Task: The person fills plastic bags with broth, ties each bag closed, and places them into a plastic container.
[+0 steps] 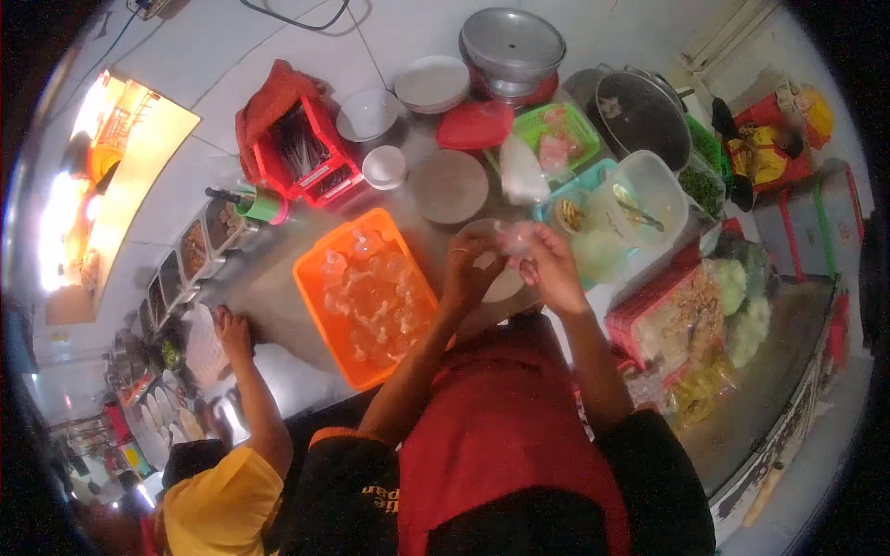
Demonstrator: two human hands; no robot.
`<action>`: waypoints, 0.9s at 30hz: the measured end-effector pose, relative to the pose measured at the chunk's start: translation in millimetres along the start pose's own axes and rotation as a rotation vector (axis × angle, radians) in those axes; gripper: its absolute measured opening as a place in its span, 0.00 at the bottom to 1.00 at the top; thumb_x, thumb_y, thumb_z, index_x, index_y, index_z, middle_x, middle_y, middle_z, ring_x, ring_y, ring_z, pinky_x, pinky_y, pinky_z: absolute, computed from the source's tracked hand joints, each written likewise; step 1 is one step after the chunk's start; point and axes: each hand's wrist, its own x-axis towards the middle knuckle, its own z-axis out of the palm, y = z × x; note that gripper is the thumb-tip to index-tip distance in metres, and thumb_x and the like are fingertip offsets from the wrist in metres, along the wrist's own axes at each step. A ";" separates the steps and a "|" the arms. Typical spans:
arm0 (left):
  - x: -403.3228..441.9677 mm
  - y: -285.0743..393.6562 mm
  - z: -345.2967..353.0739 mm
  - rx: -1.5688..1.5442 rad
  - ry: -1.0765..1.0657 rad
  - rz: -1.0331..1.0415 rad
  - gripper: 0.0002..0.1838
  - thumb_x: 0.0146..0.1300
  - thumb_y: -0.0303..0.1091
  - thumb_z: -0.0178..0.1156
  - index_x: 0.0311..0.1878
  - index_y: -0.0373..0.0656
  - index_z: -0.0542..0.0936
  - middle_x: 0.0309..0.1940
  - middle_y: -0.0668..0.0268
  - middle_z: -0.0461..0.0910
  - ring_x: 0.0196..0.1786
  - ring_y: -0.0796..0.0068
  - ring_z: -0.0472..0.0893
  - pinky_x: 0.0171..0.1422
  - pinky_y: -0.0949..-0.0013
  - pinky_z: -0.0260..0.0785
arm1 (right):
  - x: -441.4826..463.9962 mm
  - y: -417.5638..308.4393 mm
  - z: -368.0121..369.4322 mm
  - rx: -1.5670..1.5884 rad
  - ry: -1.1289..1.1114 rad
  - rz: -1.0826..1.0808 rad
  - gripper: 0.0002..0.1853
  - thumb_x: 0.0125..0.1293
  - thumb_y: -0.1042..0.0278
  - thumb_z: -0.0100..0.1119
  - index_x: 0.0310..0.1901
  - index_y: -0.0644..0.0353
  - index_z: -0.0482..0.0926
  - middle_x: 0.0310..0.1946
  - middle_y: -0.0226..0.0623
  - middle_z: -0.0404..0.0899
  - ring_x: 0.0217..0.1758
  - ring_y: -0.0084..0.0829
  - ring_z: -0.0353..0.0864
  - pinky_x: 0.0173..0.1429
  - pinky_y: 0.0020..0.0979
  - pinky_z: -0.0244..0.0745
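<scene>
Just above the steel counter, my right hand (pixel 556 269) pinches a small clear plastic bag (pixel 515 239) with something pale inside. My left hand (pixel 470 273) is close against it, fingers curled and thumb meeting fingertip. What those left fingers grip is too small to tell. To the left of my hands, an orange tray (pixel 428 295) holds several small filled clear bags (pixel 375 287). Partly hidden behind my hands is a pale round item (pixel 503 285) on the counter. A round plate or lid (pixel 449 187) lies farther back.
A red bin (pixel 295 148), white bowls (pixel 432 83), a steel pot (pixel 513 46) and a green basket (pixel 582 125) line the back. At right stand a clear tub (pixel 649 199) and a red crate (pixel 654 320). A co-worker's hand (pixel 232 334) rests near the left containers.
</scene>
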 end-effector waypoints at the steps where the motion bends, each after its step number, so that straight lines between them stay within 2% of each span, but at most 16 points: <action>1: 0.6 3.6 -2.7 0.012 0.010 0.042 0.10 0.47 0.26 0.68 0.36 0.45 0.82 0.42 0.61 0.81 0.49 0.59 0.77 0.55 0.59 0.67 | 0.9 1.2 0.5 0.108 0.036 0.027 0.10 0.68 0.65 0.54 0.48 0.58 0.75 0.32 0.26 0.79 0.30 0.14 0.73 0.28 0.18 0.62; 3: 3.8 14.1 -7.4 0.032 0.029 0.095 0.11 0.46 0.26 0.68 0.36 0.45 0.83 0.43 0.62 0.81 0.50 0.60 0.76 0.57 0.59 0.66 | 3.9 4.2 0.4 0.324 0.108 0.080 0.13 0.69 0.61 0.54 0.50 0.58 0.73 0.31 0.24 0.77 0.31 0.14 0.72 0.28 0.18 0.62; 6: 6.7 19.2 -9.4 0.006 0.046 0.104 0.12 0.45 0.26 0.68 0.36 0.46 0.83 0.43 0.64 0.82 0.51 0.59 0.76 0.58 0.58 0.65 | 1.1 -7.3 -4.0 0.284 -0.080 0.006 0.11 0.67 0.65 0.57 0.49 0.57 0.75 0.32 0.24 0.76 0.32 0.14 0.73 0.30 0.18 0.63; 8: 3.0 2.8 -6.0 -0.062 0.050 0.083 0.12 0.44 0.27 0.68 0.36 0.46 0.83 0.42 0.63 0.82 0.51 0.59 0.76 0.59 0.57 0.65 | -1.9 -19.7 -4.0 -0.449 -0.108 -0.166 0.12 0.64 0.69 0.58 0.49 0.57 0.77 0.34 0.29 0.77 0.32 0.20 0.75 0.32 0.22 0.66; 9: 7.3 4.4 -10.6 -0.019 0.002 0.144 0.12 0.44 0.27 0.69 0.35 0.46 0.83 0.42 0.63 0.82 0.51 0.58 0.77 0.59 0.57 0.65 | -1.2 -25.5 -0.3 -0.806 -0.136 -0.264 0.13 0.63 0.71 0.59 0.49 0.57 0.78 0.35 0.31 0.78 0.32 0.22 0.75 0.33 0.24 0.68; 11: 9.9 5.2 -13.8 0.027 -0.025 0.214 0.12 0.43 0.28 0.69 0.35 0.47 0.82 0.41 0.63 0.82 0.51 0.58 0.77 0.59 0.57 0.66 | -7.8 -31.6 8.1 -1.033 -0.191 -0.401 0.14 0.59 0.75 0.61 0.49 0.57 0.81 0.36 0.41 0.79 0.36 0.35 0.78 0.39 0.33 0.72; 12: 6.3 4.4 -10.7 0.022 -0.006 0.228 0.12 0.43 0.28 0.69 0.35 0.47 0.82 0.40 0.63 0.82 0.51 0.57 0.77 0.60 0.56 0.66 | -8.7 -32.8 6.5 -1.201 -0.217 -0.425 0.13 0.59 0.74 0.61 0.46 0.60 0.81 0.38 0.48 0.78 0.41 0.46 0.78 0.45 0.40 0.73; 13: 4.8 3.2 -11.6 0.015 -0.010 0.256 0.12 0.44 0.29 0.70 0.36 0.47 0.82 0.42 0.62 0.81 0.51 0.57 0.77 0.60 0.56 0.66 | -9.8 -27.6 2.0 -1.229 -0.235 -0.468 0.06 0.58 0.74 0.60 0.38 0.62 0.82 0.30 0.50 0.75 0.36 0.50 0.73 0.42 0.42 0.68; 14: 4.3 -0.4 -8.0 0.000 -0.014 0.289 0.13 0.45 0.31 0.70 0.37 0.46 0.82 0.43 0.62 0.80 0.52 0.58 0.76 0.60 0.55 0.66 | -15.4 -31.9 12.0 -1.313 -0.169 -0.409 0.05 0.60 0.73 0.58 0.35 0.63 0.81 0.31 0.51 0.75 0.38 0.50 0.74 0.44 0.44 0.68; 15: 2.5 -4.2 -5.2 -0.022 -0.026 0.321 0.13 0.46 0.32 0.70 0.38 0.46 0.82 0.44 0.62 0.79 0.52 0.58 0.75 0.60 0.54 0.65 | -13.1 -30.5 6.0 -1.368 -0.221 -0.515 0.05 0.60 0.72 0.59 0.35 0.63 0.81 0.32 0.51 0.75 0.39 0.51 0.74 0.44 0.46 0.68; 16: 1.9 -8.6 -9.1 -0.051 -0.042 0.357 0.14 0.47 0.33 0.71 0.39 0.46 0.82 0.46 0.62 0.78 0.52 0.58 0.75 0.60 0.54 0.65 | -12.8 -24.3 1.5 -1.389 -0.191 -0.633 0.05 0.60 0.73 0.59 0.35 0.64 0.80 0.32 0.50 0.74 0.40 0.51 0.73 0.45 0.46 0.68; 17: 1.3 -7.4 -16.0 -0.022 -0.039 0.349 0.13 0.47 0.33 0.71 0.38 0.46 0.82 0.45 0.62 0.78 0.52 0.57 0.74 0.60 0.54 0.65 | -19.2 -42.4 19.4 -1.365 -0.208 -0.561 0.04 0.61 0.74 0.59 0.35 0.64 0.80 0.33 0.50 0.74 0.42 0.49 0.73 0.46 0.42 0.70; 20: 8.7 15.6 -27.0 -0.008 -0.058 0.297 0.10 0.47 0.31 0.70 0.34 0.46 0.81 0.42 0.61 0.78 0.52 0.56 0.74 0.59 0.54 0.66 | -11.7 -46.7 13.3 -1.211 -0.287 -0.421 0.05 0.62 0.74 0.60 0.37 0.64 0.81 0.35 0.44 0.76 0.36 0.39 0.76 0.39 0.33 0.72; 23: 11.4 35.4 -42.0 -0.052 -0.067 0.171 0.08 0.47 0.29 0.68 0.31 0.43 0.80 0.39 0.58 0.79 0.50 0.55 0.74 0.56 0.55 0.67 | -13.8 -53.4 12.3 -0.949 -0.187 -0.030 0.08 0.64 0.71 0.60 0.42 0.63 0.82 0.35 0.35 0.78 0.29 0.25 0.74 0.31 0.23 0.69; 26: 7.7 41.4 -40.2 -0.041 -0.019 0.055 0.05 0.47 0.26 0.66 0.28 0.40 0.80 0.36 0.54 0.79 0.46 0.53 0.76 0.51 0.56 0.69 | -6.2 -52.2 -2.8 -0.813 -0.184 0.047 0.10 0.65 0.69 0.60 0.46 0.63 0.82 0.31 0.27 0.77 0.25 0.16 0.70 0.26 0.19 0.65; 27: 8.5 43.9 -39.3 0.003 -0.017 0.044 0.04 0.47 0.26 0.66 0.27 0.39 0.80 0.35 0.53 0.79 0.43 0.53 0.77 0.50 0.57 0.70 | -7.1 -50.6 -1.7 -0.818 -0.191 0.008 0.10 0.66 0.69 0.59 0.47 0.63 0.82 0.30 0.27 0.77 0.25 0.15 0.70 0.26 0.19 0.65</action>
